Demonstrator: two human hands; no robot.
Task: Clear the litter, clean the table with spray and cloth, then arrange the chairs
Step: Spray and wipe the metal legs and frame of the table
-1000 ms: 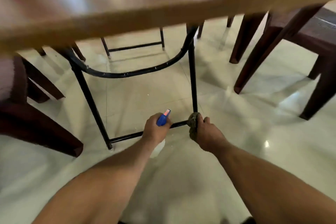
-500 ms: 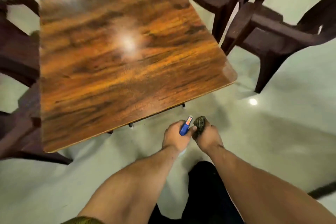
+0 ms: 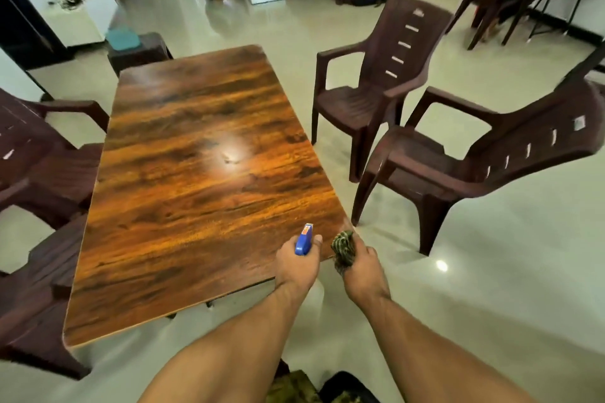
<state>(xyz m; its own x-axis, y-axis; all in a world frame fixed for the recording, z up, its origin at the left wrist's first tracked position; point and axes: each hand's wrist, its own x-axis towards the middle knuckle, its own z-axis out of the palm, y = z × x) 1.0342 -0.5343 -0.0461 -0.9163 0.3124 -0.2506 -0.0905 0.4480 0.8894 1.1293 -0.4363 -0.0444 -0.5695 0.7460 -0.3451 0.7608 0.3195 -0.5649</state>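
At the near right corner of a wooden table [image 3: 196, 173], a person's left hand [image 3: 296, 267] grips a blue spray bottle [image 3: 303, 239] while the right hand [image 3: 361, 267] clutches a bunched cloth [image 3: 343, 247]. Brown plastic chairs [image 3: 376, 88] stand around.

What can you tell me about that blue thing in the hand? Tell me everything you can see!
It is a spray bottle. Only its blue head shows, looking like plastic, with a small orange patch at the nozzle tip. The left hand grips it, fingers curled round, hiding the body. The nozzle points away over the near corner of the table. The bottle itself does not touch the table.
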